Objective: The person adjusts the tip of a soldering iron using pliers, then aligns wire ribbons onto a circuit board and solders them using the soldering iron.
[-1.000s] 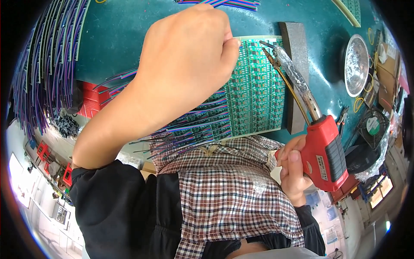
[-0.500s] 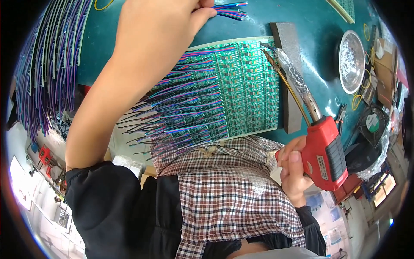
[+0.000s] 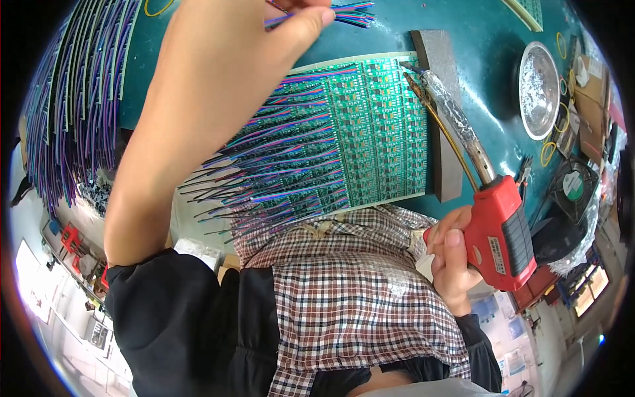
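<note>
My left hand [image 3: 278, 40] is at the top of the view, its fingers closed on a small bundle of blue, purple and red wires [image 3: 357, 14] whose ends stick out to the right. Part of that hand is cut off by the frame. In my right hand [image 3: 453, 258] is a red soldering gun [image 3: 499, 231] with a long metal barrel and a thin brass-coloured tube beside it. Its tip is over the upper right corner of a green circuit board panel [image 3: 383, 132]. Rows of coloured wires [image 3: 284, 155] trail from the panel's left part toward my lap.
A dark grey bar [image 3: 450, 152] lies along the panel's right edge. A metal bowl [image 3: 539, 92] with silvery bits stands on the green table to the right, near a small fan [image 3: 572, 185] and pliers [image 3: 525, 172]. More wired boards [image 3: 83, 86] hang at the left.
My left hand has shifted slightly up and left with the wires, and more wire shows between its fingers. My right hand and the soldering gun are nearly still.
</note>
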The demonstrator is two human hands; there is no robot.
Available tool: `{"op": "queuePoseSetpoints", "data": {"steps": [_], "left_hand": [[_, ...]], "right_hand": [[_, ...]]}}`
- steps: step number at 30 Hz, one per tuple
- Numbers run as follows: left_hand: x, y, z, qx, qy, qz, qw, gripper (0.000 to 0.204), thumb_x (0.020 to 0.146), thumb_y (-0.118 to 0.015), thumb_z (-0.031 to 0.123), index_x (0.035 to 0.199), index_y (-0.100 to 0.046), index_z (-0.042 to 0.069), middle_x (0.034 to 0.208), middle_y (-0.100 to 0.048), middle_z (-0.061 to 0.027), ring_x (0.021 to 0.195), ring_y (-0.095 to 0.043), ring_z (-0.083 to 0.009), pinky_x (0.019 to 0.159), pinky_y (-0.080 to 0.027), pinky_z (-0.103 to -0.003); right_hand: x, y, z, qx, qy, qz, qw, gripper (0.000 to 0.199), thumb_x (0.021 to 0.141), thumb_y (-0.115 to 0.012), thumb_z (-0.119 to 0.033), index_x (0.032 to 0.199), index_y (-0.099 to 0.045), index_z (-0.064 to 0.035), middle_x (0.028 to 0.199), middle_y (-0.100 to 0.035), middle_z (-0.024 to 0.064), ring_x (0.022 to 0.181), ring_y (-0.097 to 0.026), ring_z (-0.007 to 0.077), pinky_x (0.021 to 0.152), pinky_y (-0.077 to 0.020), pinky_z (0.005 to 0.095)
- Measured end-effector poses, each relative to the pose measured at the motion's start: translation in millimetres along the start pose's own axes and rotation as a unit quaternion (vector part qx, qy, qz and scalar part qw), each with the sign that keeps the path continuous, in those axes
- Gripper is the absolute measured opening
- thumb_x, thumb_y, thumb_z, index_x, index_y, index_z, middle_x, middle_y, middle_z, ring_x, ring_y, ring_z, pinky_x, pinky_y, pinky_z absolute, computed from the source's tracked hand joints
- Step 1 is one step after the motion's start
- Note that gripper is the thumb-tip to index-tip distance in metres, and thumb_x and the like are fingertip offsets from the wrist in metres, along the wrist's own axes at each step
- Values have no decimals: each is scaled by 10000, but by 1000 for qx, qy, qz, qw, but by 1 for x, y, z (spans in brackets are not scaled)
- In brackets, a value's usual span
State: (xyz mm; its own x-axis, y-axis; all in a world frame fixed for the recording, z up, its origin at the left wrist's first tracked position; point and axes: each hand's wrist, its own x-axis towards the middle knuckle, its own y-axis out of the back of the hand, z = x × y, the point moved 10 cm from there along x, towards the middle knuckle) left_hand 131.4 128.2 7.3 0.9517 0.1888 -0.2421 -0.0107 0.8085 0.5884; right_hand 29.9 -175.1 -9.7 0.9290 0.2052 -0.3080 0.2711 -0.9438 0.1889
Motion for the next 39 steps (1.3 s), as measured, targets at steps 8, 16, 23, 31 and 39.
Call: {"op": "queuePoseSetpoints", "data": {"steps": [8, 16, 23, 31, 39], "left_hand": [[-17, -17, 11, 31, 2, -65, 997, 96, 911, -707, -3, 938, -615, -3, 822, -642, -98, 727, -633, -138, 651, -501, -273], [-33, -32, 2, 14, -157, -22, 987, 83, 919, -741, 24, 953, -672, -7, 849, -665, 16, 743, -594, -44, 663, -471, -229], [-35, -33, 0, 135, -149, -20, 979, 137, 892, -766, 81, 968, -681, 6, 830, -702, -60, 752, -659, -138, 700, -527, -271], [-33, -40, -2, 143, -141, -1, 980, 210, 896, -781, 173, 843, -665, 6, 761, -664, -67, 683, -636, -162, 637, -515, -308], [-32, -42, -10, 133, -126, 31, 983, 233, 891, -791, 201, 797, -667, 27, 664, -617, -37, 599, -568, -133, 566, -447, -294]], "right_hand": [[-1, 3, 1, -3, 4, 3, 1000, 150, 962, -609, -83, 972, -490, 8, 770, -537, 116, 505, -396, 92, 463, -392, 234], [-2, 2, 2, -9, 4, -7, 1000, 148, 962, -611, -85, 985, -502, 12, 771, -542, 115, 502, -393, 92, 466, -393, 234], [-4, 2, 5, -3, -8, -15, 1000, 155, 958, -613, -83, 1023, -507, 10, 774, -549, 116, 508, -406, 95, 472, -398, 236], [-5, -1, 4, -65, 32, -41, 997, 184, 943, -628, -99, 1044, -529, 19, 744, -546, 101, 519, -443, 117, 514, -409, 262], [-5, -8, 9, -84, -10, -50, 995, 286, 956, -635, -114, 1179, -551, 44, 694, -541, 58, 521, -452, 99, 525, -405, 269]]}}
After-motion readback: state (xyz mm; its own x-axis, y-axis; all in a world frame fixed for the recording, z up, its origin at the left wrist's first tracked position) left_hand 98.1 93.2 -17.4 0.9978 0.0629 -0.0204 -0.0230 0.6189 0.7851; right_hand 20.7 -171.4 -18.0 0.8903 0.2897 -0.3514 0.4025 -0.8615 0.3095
